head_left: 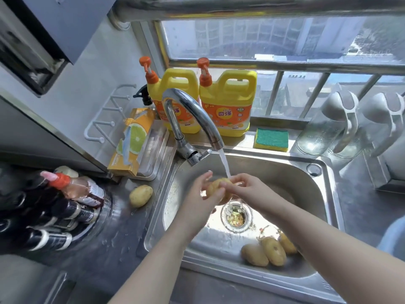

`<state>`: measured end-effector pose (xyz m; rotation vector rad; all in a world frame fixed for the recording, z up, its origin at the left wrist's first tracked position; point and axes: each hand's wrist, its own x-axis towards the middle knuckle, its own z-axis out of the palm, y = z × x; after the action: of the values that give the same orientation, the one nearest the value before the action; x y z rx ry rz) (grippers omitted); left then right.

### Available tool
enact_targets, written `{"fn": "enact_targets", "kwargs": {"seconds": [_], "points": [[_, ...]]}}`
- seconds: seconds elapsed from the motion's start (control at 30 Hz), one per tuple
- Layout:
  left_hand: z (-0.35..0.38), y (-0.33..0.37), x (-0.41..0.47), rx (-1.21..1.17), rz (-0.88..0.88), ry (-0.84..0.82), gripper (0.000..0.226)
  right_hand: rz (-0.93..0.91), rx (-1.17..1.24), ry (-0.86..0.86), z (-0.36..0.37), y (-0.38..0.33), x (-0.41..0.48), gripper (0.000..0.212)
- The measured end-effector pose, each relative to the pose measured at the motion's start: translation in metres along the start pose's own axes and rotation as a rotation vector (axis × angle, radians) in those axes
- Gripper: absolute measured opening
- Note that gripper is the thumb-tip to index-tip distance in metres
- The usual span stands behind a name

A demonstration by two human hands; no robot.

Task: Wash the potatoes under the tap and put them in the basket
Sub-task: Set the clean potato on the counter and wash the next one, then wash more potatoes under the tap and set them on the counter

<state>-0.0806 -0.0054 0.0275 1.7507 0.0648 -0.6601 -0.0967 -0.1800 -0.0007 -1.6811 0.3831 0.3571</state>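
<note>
Potato (pixel 212 188), at the centre of the frame above the sink (pixel 295 183), sits under water running from the tap (pixel 192 115). The left hand (pixel 202 194) cups it with curled fingers, and the right hand (pixel 247 188) grips its top. Three more potatoes (pixel 268 251) lie in the sink's lower right. A lone potato (pixel 140 195) rests on the counter (pixel 122 233) at left.

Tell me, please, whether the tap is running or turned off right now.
Running: water streams from the tap onto the potato that the left hand and right hand hold over the sink.
</note>
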Motion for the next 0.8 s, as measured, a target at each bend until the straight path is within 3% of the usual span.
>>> {"fn": "enact_targets", "kwargs": {"seconds": [0.13, 0.33, 0.5, 0.6, 0.8], "points": [[-0.013, -0.02, -0.001, 0.122, 0.018, 0.026, 0.039, 0.131, 0.013, -0.04, 0.012, 0.006, 0.004, 0.048], [-0.053, -0.067, 0.0, 0.331, 0.01, 0.442, 0.039, 0.23, -0.032, -0.11, 0.034, 0.01, 0.007, 0.024], [-0.085, -0.1, -0.013, 0.191, -0.038, 0.716, 0.047, 0.256, -0.08, -0.162, 0.045, 0.021, 0.011, 0.023], [-0.095, -0.108, -0.017, 0.113, -0.106, 0.763, 0.047, 0.273, -0.125, -0.184, 0.048, 0.028, 0.013, 0.022], [-0.1, -0.107, -0.013, 0.242, -0.123, 0.775, 0.041, 0.312, -0.163, -0.175, 0.049, 0.045, 0.015, 0.018]]}}
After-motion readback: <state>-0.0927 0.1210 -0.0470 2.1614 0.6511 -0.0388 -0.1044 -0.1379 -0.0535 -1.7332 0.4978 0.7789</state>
